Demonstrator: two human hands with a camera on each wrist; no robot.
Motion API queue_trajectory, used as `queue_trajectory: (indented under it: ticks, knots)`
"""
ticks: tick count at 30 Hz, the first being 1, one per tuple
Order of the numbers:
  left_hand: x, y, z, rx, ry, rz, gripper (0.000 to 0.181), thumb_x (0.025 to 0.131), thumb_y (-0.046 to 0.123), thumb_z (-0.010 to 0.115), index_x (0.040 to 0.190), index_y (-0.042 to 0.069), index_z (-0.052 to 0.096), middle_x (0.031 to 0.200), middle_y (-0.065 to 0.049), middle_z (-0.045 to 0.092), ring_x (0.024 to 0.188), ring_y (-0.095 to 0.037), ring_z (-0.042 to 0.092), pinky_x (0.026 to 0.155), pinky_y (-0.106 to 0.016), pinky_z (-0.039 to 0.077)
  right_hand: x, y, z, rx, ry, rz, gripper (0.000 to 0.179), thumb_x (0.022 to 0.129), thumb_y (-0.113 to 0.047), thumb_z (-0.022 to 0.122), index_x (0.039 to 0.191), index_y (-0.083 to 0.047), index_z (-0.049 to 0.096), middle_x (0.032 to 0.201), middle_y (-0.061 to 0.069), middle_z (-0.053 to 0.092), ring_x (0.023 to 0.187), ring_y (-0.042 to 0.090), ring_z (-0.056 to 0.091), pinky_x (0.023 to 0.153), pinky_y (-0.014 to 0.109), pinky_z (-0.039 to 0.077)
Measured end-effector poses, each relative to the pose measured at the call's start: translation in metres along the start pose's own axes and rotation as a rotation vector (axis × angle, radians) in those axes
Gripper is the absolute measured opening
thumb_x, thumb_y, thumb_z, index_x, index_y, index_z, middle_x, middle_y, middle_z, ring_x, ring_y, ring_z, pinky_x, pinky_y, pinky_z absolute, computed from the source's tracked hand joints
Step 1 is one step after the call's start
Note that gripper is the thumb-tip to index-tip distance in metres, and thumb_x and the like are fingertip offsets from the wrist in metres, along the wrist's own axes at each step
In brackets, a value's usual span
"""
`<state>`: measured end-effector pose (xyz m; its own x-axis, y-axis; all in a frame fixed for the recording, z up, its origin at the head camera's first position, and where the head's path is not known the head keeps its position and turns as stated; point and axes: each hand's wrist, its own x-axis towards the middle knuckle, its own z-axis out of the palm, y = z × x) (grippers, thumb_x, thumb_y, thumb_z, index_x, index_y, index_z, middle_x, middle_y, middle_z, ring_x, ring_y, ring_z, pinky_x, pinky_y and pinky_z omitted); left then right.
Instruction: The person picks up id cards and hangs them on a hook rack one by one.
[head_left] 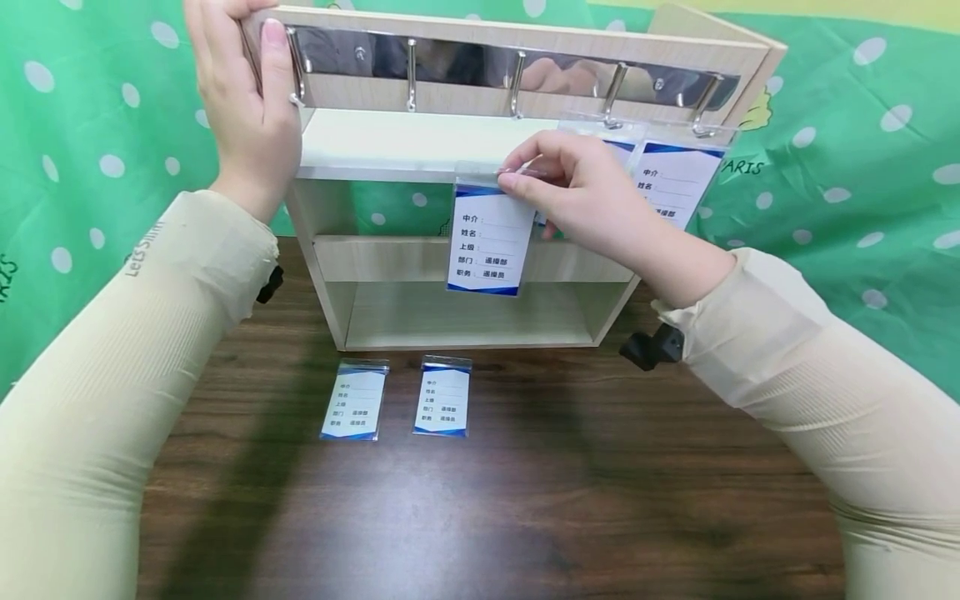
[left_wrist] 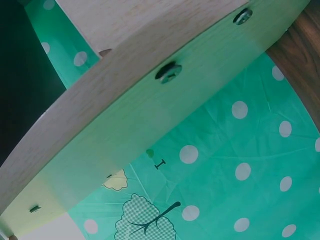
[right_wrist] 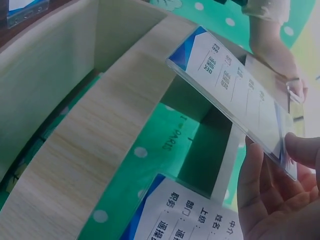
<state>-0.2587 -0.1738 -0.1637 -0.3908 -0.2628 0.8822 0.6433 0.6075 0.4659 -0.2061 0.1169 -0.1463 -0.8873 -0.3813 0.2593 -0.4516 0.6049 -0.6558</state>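
Hanging badges on a little wooden shelf unit [head_left: 390, 258] here, and the two hands are well apart. Right hand [head_left: 577, 183] has thumb and fingers pinching the top edge of a clear-sleeved ID badge [head_left: 487, 242], a white card with blue trim and printed Chinese text. That badge is up in front of the shelf, just below the middle hook [head_left: 517, 83] and not on it. Right wrist view shows it tilted, with the thumb on one face and fingers behind.

Left hand [head_left: 251, 108] is gripping the unit's upper left corner, thumb on the front by the leftmost hook [head_left: 296, 67], fingers round the side.

Five hooks sit along a shiny metal strip [head_left: 465, 62]. The far-right hook [head_left: 705, 108] carries one badge [head_left: 678, 179], and another badge [head_left: 618, 150] hangs at the hook next to it, mostly hidden behind the right hand. Two more badges lie flat on the dark wood tabletop [head_left: 600, 500], side by side but not touching, near the unit's front. Green polka-dot cloth [head_left: 825, 208] behind, pale stretchy sleeves [head_left: 810, 367] on both arms.
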Motion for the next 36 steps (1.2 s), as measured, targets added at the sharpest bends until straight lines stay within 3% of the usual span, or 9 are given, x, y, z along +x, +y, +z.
queue_trajectory:
  ticks: [7,14,22,36]
  knots:
    - [0.000,0.000,0.001,-0.001,-0.003,-0.001,0.024,0.098,0.020,0.041,0.114,0.012,0.058,0.121,0.006,0.046,0.112,0.005,0.039,0.103,-0.021,0.032,0.008,0.004,-0.005,-0.013,0.016,0.029,0.021,0.097,-0.025,0.062,0.109,-0.008,0.066,0.093,0.005,0.073,0.053,0.017,0.054,0.052,0.023,0.046]
    - [0.000,-0.001,0.002,-0.001,-0.005,0.005,0.024,0.098,0.020,0.042,0.114,0.012,0.058,0.121,0.006,0.046,0.111,0.005,0.040,0.103,-0.021,0.032,0.014,0.011,-0.009,0.005,0.028,0.055,0.021,0.098,-0.024,0.061,0.109,-0.007,0.064,0.088,-0.001,0.072,0.058,0.012,0.056,0.052,0.022,0.048]
    - [0.001,-0.002,0.003,0.008,-0.008,0.003,0.025,0.098,0.020,0.042,0.115,0.012,0.058,0.122,0.005,0.047,0.111,0.005,0.040,0.103,-0.021,0.032,0.018,0.016,-0.007,-0.005,0.028,0.039,0.020,0.098,-0.022,0.061,0.108,-0.005,0.066,0.080,-0.004,0.071,0.046,0.010,0.050,0.047,0.022,0.044]
    - [0.001,-0.003,0.003,0.009,-0.010,0.009,0.026,0.098,0.021,0.042,0.116,0.011,0.058,0.123,0.004,0.046,0.113,0.005,0.040,0.103,-0.021,0.032,0.017,0.025,-0.004,-0.024,0.016,0.048,0.023,0.098,-0.024,0.062,0.111,-0.006,0.068,0.080,-0.007,0.072,0.045,0.011,0.050,0.047,0.022,0.040]
